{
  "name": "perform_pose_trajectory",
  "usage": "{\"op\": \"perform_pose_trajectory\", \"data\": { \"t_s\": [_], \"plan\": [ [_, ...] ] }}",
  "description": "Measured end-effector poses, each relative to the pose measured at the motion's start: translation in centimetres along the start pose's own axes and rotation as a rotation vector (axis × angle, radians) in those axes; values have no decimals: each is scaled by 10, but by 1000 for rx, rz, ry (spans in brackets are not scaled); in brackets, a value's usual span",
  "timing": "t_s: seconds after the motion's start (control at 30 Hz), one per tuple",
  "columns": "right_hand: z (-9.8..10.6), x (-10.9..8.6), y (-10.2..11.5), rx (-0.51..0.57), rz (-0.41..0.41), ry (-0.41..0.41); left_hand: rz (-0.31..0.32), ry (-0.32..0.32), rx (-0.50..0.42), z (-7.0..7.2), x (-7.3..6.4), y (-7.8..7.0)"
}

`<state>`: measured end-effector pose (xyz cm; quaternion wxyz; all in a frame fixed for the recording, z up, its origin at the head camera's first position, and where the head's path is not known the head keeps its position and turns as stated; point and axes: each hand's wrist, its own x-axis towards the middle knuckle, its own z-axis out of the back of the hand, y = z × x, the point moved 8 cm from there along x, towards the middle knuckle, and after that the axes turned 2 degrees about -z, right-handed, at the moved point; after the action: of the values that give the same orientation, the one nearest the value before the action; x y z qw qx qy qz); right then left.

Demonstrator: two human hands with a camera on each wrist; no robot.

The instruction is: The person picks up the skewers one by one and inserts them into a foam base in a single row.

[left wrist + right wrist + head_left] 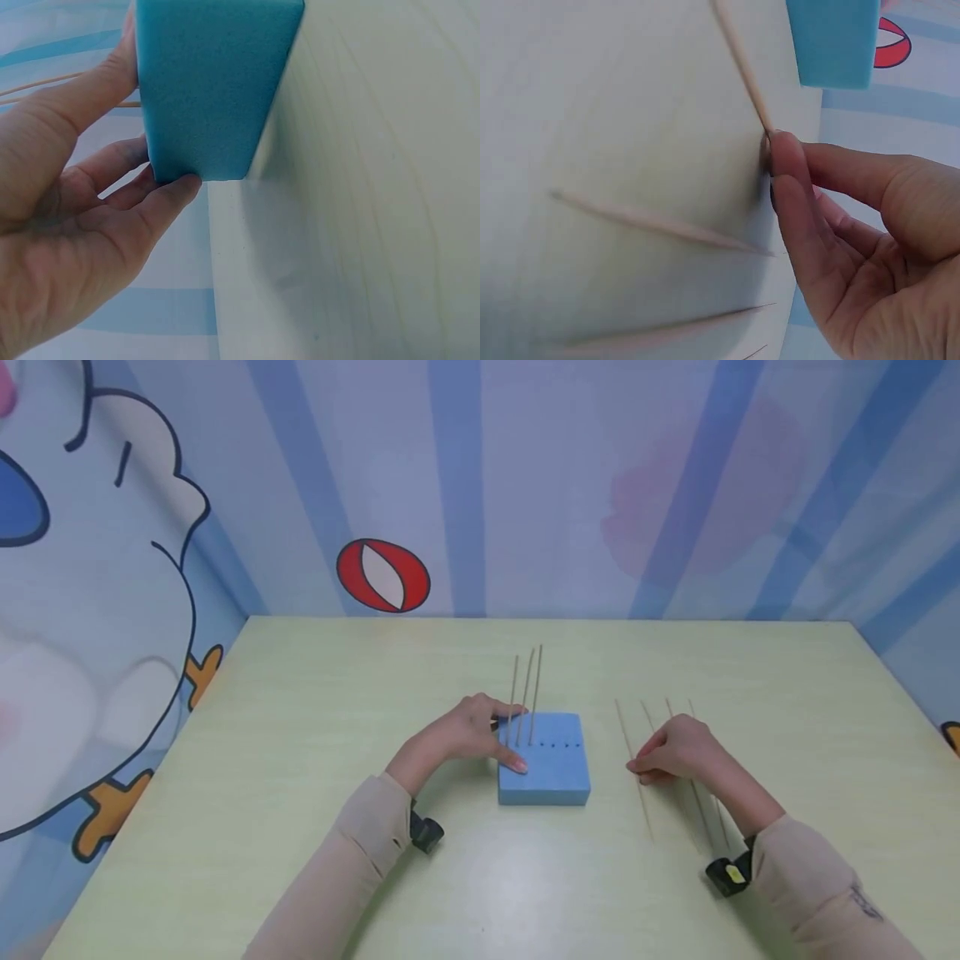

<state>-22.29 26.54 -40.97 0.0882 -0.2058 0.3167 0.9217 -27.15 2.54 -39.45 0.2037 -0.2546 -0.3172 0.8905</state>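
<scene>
Pale blue backdrop [540, 485] rising behind the work, striped in darker blue, printed with a large outlined cartoon figure [90, 610] at left and a red-and-white ball [383, 575] just above the table's far edge. Next in size, light yellow-green table [300, 735], faintly grained. Over its near part, two beige sleeves [341, 852], one on each side, both reaching inward. Beyond the cuffs, left hand [472, 731] grasping a blue block [551, 772] by its left end, thumb on the top face, fingers around the far edge and corner. Well to the right, right hand [678, 747] low over the table, thumb and fingertips pinched together on a thin wooden stick [742, 67], lying just right of the block and apart from it. Smaller still, block flat near the middle of the table, smooth-sided. At each wrist, a black device [426, 832]. Slimmer, three upright sticks [536, 693] standing in the left part of the block's top, tilted slightly; three other loose sticks [660, 223] on the table beneath and beside the right hand. Smallest, four dark holes [553, 745], continuing the row rightward from the upright sticks.
</scene>
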Motion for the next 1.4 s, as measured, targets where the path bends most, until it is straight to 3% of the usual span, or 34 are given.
{"op": "perform_pose_trajectory", "data": {
  "t_s": [0.33, 0.67, 0.9, 1.1, 1.23, 1.4],
  "plan": [
    [-8, 0, 10, 23, 26, 97, 6, -1, -2, 0, -1, 1],
    [-5, 0, 15, -39, 75, 102, -14, 12, 7, 1, 0, 1],
    [24, 0, 26, 176, 144, 43, -10, 11, 8, 2, 1, 0],
    [44, 1, 40, 331, 241, -81, -19, 7, 6, 0, 0, 2],
    [45, 2, 54, 419, 330, -126, -10, 8, 2, 0, -2, 3],
    [38, 2, 75, 464, 460, -125, -26, 10, -8, 1, -1, 1]
  ]
}}
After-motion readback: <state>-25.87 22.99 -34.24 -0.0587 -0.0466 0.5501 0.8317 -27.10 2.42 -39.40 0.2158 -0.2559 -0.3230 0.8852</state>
